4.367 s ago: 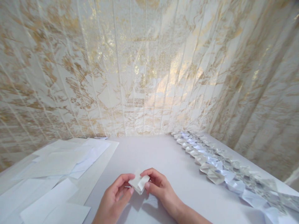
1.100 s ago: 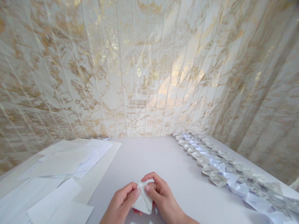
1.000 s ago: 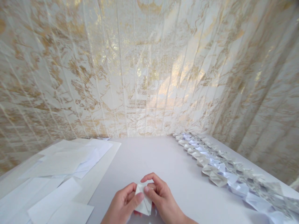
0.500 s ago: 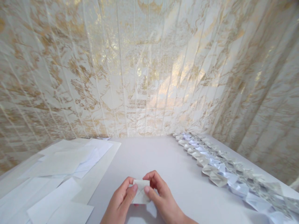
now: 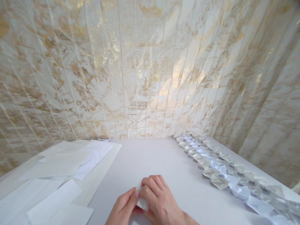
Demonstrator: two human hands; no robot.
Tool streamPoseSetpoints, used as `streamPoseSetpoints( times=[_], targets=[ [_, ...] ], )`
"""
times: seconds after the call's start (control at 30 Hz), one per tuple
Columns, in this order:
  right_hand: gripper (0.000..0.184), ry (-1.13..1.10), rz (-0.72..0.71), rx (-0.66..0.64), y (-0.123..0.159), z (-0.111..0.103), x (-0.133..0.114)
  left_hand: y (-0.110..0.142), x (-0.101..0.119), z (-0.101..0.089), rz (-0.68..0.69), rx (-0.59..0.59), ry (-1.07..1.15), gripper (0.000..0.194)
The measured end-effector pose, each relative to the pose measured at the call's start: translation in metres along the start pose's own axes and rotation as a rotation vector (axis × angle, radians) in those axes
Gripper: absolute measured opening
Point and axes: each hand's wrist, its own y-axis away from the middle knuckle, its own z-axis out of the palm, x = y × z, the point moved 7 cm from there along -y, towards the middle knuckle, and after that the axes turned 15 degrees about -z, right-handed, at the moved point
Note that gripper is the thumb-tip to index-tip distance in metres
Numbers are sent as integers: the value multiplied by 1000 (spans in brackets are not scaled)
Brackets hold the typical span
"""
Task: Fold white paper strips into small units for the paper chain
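Observation:
A small folded piece of white paper (image 5: 142,203) is held just above the table at the bottom middle, tilted on edge. My left hand (image 5: 125,204) pinches its left side between thumb and fingers. Across its right side lies my right hand (image 5: 158,198), back upward, with curled fingers closed on the paper and covering much of it. The right thumb is mostly hidden beneath the hand.
Overlapping sheets of white paper (image 5: 63,162) lie on the left of the white table (image 5: 138,159). Rows of folded paper pieces (image 5: 217,179) run along the right side. A gold-patterned curtain (image 5: 145,78) hangs behind and at the right.
My right hand has turned over the paper, its back now upward and its fingers curled. The folded paper has tilted from facing me squarely. My left hand keeps its pinch.

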Motion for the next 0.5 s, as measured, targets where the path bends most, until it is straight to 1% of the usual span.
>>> streamPoseSetpoints(
  times=[0.07,0.1,0.13,0.2,0.3,0.4,0.43,0.5],
  targets=[
    [46,-84,45,17,1,-1,2,-10,-1,-7,-7,-37,98,49],
    [52,-130,69,30,2,-2,4,-13,-1,-8,-28,-77,148,47],
    [54,-171,89,43,3,-3,6,-15,-2,-7,-56,-114,198,46],
    [44,-231,115,71,4,-6,9,-14,-2,-4,-101,-156,267,43],
    [24,-310,150,121,6,-10,13,-6,0,2,-123,-162,337,39],
    [12,-420,278,203,10,-9,23,-1,2,8,-134,-210,325,40],
    [12,-480,346,236,13,-7,28,-1,2,9,-141,-234,294,42],
    [26,-637,491,301,19,1,37,-3,1,10,-160,-291,208,49]
  ],
)
